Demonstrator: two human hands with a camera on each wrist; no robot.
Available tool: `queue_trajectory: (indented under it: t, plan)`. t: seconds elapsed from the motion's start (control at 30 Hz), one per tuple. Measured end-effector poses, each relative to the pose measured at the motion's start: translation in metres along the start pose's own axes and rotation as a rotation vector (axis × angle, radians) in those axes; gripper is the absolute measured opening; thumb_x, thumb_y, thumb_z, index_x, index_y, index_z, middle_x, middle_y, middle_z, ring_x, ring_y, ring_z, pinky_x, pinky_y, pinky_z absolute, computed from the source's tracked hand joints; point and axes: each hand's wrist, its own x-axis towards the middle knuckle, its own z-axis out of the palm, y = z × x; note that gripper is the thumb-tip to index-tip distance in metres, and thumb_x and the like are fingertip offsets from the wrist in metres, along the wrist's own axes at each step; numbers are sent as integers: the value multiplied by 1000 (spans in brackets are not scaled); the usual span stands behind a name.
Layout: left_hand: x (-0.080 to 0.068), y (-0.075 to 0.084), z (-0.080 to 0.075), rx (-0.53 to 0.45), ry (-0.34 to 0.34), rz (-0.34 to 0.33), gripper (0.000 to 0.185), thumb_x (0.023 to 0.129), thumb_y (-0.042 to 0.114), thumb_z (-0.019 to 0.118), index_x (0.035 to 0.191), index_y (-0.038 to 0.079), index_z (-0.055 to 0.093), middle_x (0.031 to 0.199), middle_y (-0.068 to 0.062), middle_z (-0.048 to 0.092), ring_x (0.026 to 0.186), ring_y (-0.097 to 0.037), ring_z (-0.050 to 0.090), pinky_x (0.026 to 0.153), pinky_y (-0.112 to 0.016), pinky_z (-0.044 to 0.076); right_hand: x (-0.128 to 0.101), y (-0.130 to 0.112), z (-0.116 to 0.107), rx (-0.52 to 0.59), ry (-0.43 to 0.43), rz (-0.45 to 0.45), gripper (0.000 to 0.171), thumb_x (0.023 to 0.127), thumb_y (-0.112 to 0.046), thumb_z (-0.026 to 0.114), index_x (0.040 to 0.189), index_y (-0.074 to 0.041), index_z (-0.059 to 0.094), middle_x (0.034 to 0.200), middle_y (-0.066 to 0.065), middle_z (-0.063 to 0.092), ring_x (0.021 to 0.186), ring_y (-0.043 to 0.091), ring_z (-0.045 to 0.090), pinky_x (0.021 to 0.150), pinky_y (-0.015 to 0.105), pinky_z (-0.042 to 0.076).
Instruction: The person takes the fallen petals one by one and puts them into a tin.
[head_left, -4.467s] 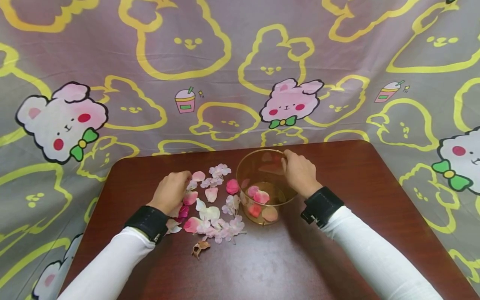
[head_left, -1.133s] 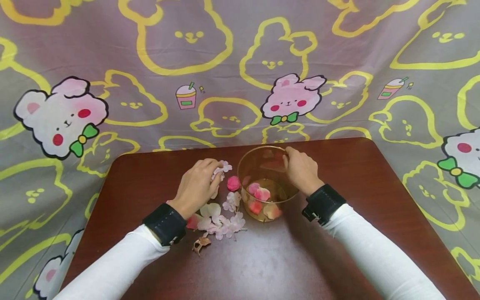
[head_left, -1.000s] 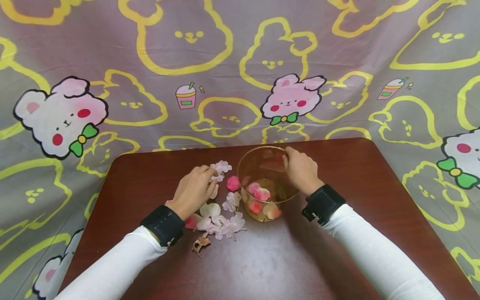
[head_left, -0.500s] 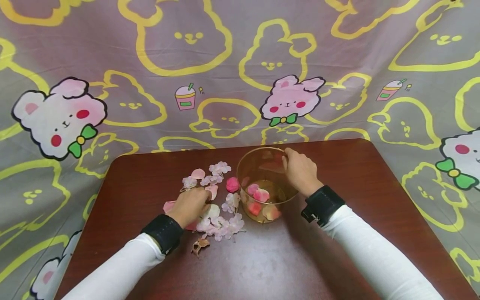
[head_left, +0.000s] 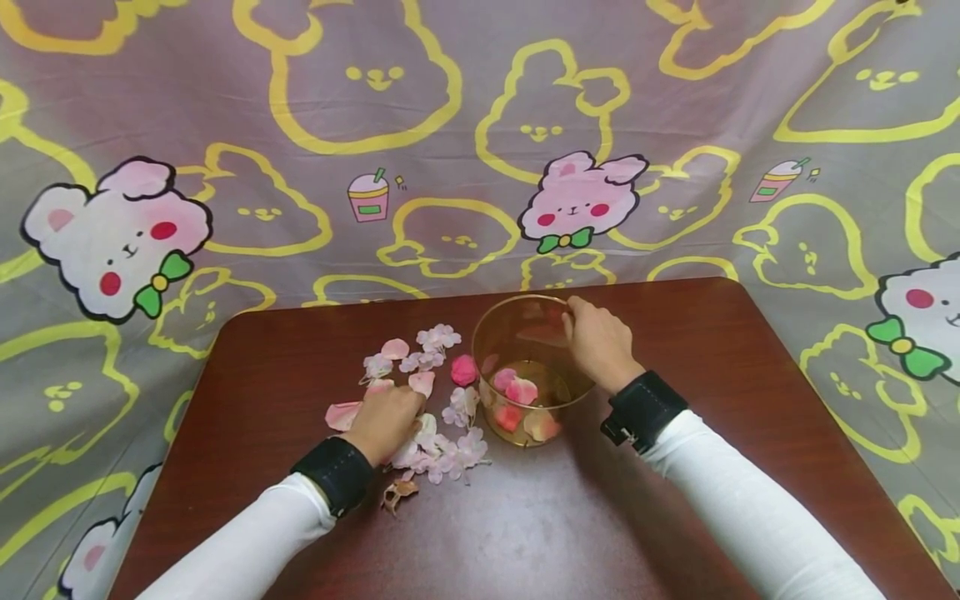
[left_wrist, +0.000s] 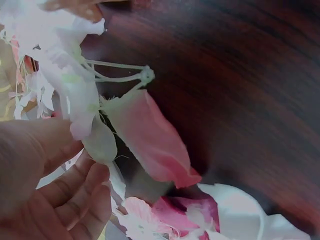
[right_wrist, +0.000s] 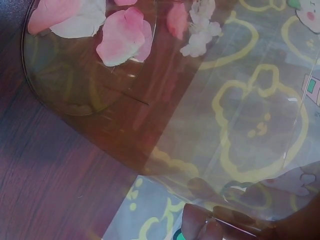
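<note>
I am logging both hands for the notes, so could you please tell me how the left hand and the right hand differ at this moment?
The left hand lies low on the table with fingers curled among loose petals; the right hand is raised, gripping the glass bowl by its far rim. The left touches soft petals and blossoms; the right touches only glass. Both wear black wrist straps and white sleeves.

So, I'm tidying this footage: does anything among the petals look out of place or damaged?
One piece does: a brown dried petal lies on the table apart from the pink and white petals, nearer the person, beside the left hand. It looks withered.
</note>
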Motion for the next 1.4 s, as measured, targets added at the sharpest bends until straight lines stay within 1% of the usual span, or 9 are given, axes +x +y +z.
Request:
queue_trajectory:
  t: [0.17, 0.3, 0.5, 0.63, 0.73, 0.87, 1.07, 1.2, 1.4]
  plan:
    - [-1, 1, 1, 7, 15, -3, 14, 85, 3, 73, 79, 9, 62, 70, -11, 67, 70, -30, 68, 58, -38, 50, 0, 0, 1, -2, 4, -2, 17, 104, -22, 53, 106, -8, 63, 73, 9, 58, 66, 30, 61, 51, 36, 38]
    - [-1, 2, 0, -5, -3, -13, 12, 88, 3, 70, 80, 8, 62, 71, -12, 67, 70, -31, 68, 57, -37, 49, 0, 0, 1, -5, 2, 3, 17, 104, -23, 53, 107, -9, 63, 75, 9, 59, 67, 30, 61, 52, 36, 38]
    - [1, 0, -8, -20, -21, -33, 14, 88, 4, 72, 78, 9, 63, 72, -9, 67, 71, -28, 67, 60, -35, 47, 0, 0, 0, -4, 3, 6, 17, 104, -23, 53, 107, -9, 63, 74, 8, 58, 66, 29, 61, 51, 36, 38]
    - [3, -1, -17, -45, -23, -59, 18, 86, 4, 75, 76, 11, 60, 68, -4, 60, 65, -23, 60, 57, -36, 46, 0, -1, 1, 0, 9, 3, 17, 104, -23, 53, 106, -9, 63, 73, 8, 58, 67, 30, 61, 51, 37, 38]
    - [6, -2, -23, -62, -42, -77, 17, 86, 6, 75, 78, 11, 60, 68, -3, 57, 63, -20, 55, 57, -34, 45, -1, -1, 1, 2, 13, 1, 17, 103, -23, 54, 105, -9, 63, 73, 8, 58, 67, 30, 61, 51, 37, 38]
    - [9, -1, -25, -59, -59, -84, 12, 89, 9, 74, 83, 10, 63, 72, -4, 62, 66, -21, 58, 58, -35, 47, -1, -1, 0, 4, 11, 2, 17, 103, -22, 54, 105, -9, 63, 72, 7, 57, 66, 29, 60, 51, 36, 38]
    - [13, 5, -26, -42, -9, -48, 11, 89, 12, 76, 86, 10, 66, 71, -4, 63, 64, -20, 59, 56, -34, 47, -2, 0, 0, 8, 15, 3, 16, 103, -22, 54, 105, -9, 63, 72, 7, 57, 66, 30, 60, 52, 37, 38]
    - [16, 9, -30, -31, 33, -35, 10, 88, 12, 77, 89, 9, 68, 74, -6, 67, 66, -22, 62, 56, -35, 51, -1, 0, 0, 7, 17, -1, 15, 103, -21, 54, 102, -9, 62, 71, 6, 55, 65, 29, 60, 51, 37, 37]
    - [20, 15, -38, -22, 19, -51, 9, 89, 12, 76, 85, 11, 68, 74, -5, 67, 66, -21, 63, 54, -35, 49, -1, 1, 0, 8, 13, 0, 16, 103, -22, 54, 102, -9, 62, 70, 6, 55, 64, 29, 59, 51, 36, 36]
